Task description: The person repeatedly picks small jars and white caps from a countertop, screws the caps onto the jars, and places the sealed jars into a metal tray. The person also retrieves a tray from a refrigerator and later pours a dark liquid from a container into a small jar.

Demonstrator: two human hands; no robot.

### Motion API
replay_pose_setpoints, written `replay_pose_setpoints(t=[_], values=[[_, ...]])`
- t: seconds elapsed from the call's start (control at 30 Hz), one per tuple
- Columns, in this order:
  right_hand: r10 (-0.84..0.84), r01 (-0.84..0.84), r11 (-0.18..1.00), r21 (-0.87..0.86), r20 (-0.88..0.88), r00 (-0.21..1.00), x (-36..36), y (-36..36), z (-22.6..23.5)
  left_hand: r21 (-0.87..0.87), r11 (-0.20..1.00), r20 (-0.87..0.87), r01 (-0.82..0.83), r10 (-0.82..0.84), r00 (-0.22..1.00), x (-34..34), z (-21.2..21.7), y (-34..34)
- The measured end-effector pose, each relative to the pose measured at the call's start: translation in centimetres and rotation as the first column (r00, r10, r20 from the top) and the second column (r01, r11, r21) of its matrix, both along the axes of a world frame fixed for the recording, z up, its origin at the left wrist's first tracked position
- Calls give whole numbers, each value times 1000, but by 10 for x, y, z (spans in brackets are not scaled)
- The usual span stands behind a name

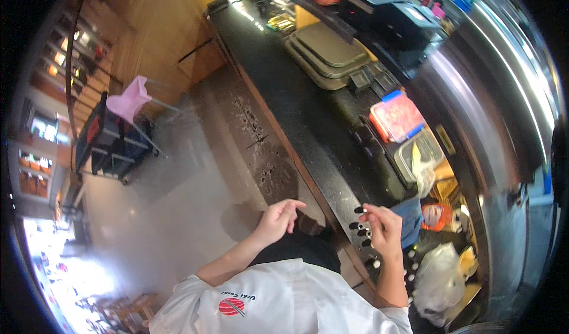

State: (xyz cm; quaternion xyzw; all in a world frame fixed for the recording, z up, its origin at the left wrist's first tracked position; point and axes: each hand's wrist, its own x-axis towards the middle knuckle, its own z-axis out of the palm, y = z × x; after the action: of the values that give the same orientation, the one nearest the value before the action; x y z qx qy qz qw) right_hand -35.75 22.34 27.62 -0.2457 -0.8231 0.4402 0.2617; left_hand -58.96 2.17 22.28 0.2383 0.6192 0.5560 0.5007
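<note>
My left hand is in front of my body, beside the counter's wooden edge. Its index finger points right and the others curl loosely, with nothing visible in them. Over the dark counter, my right hand has thumb and fingers drawn together at a small black oval piece with a white part. Several similar black pieces lie on the counter just left of and below those fingertips. They are too small to name. Small white round pieces lie beside my right forearm.
Right of my right hand are a blue cloth, an orange-topped container and a clear plastic bag. Farther along stand a red-and-blue lidded box and stacked trays. A pink chair seat and black cart stand left.
</note>
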Motion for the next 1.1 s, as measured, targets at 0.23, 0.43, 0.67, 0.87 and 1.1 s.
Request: replay_pose_setpoints(t=[0.23, 0.43, 0.67, 0.87, 1.1], values=[[200, -203, 972, 117, 34, 979, -237, 50, -2, 17, 853, -396, -522, 485, 780, -218, -34, -29], [362, -385, 915, 121, 177, 915, -455, 38, -20, 71, 840, -352, -538, 525, 775, -383, -49, -80], [361, -387, 921, 53, 262, 895, -640, 86, -33, -18, 833, -337, -553, 516, 788, -551, -36, -46], [102, -58, 992, -111, 452, 886, -756, 207, -104, -88, 896, -329, -436, 386, 862, -683, -38, 30], [-260, 333, 937, -106, 425, 867, -930, 421, -182, -4, 897, -438, -442, 396, 807, -828, 3, 156]])
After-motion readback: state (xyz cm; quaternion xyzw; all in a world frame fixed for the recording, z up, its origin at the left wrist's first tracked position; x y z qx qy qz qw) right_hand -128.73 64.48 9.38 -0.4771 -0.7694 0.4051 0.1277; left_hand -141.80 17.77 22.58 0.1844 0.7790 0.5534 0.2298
